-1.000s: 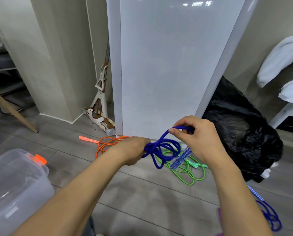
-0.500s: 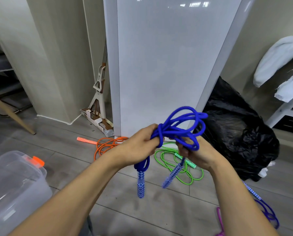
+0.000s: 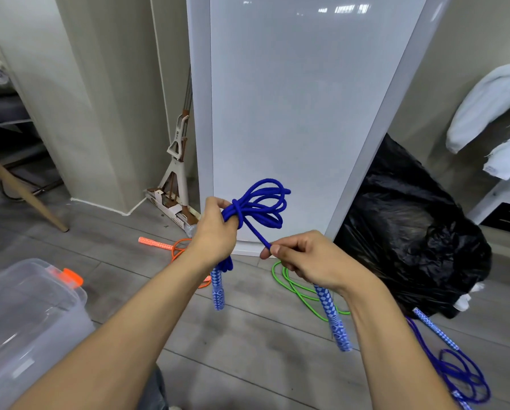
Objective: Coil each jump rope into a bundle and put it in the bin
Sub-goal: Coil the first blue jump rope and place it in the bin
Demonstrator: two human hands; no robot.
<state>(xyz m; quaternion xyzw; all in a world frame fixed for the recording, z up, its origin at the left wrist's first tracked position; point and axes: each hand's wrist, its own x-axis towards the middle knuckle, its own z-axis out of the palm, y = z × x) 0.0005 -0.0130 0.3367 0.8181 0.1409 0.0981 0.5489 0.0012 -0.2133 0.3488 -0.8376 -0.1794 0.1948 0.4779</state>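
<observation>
My left hand (image 3: 215,232) grips a coiled blue jump rope (image 3: 262,205) held up in front of me. One turn of cord wraps around the bundle beside my fingers. A blue-and-white patterned handle (image 3: 218,288) hangs below that hand. My right hand (image 3: 304,261) pinches the free cord stretched taut from the wrap, and the second handle (image 3: 333,318) hangs under it. The clear plastic bin (image 3: 26,327) with an orange latch stands at the lower left on the floor.
On the floor lie an orange rope (image 3: 171,247), a green rope (image 3: 295,285) and another blue rope (image 3: 455,368) at the lower right. A black rubbish bag (image 3: 410,232) sits to the right. A white panel (image 3: 292,113) and a mop (image 3: 176,173) stand ahead.
The coil went from loose loops between both hands to a bundle in my left hand. My right hand drew one end out to the right, pulling a wrap tight around it.
</observation>
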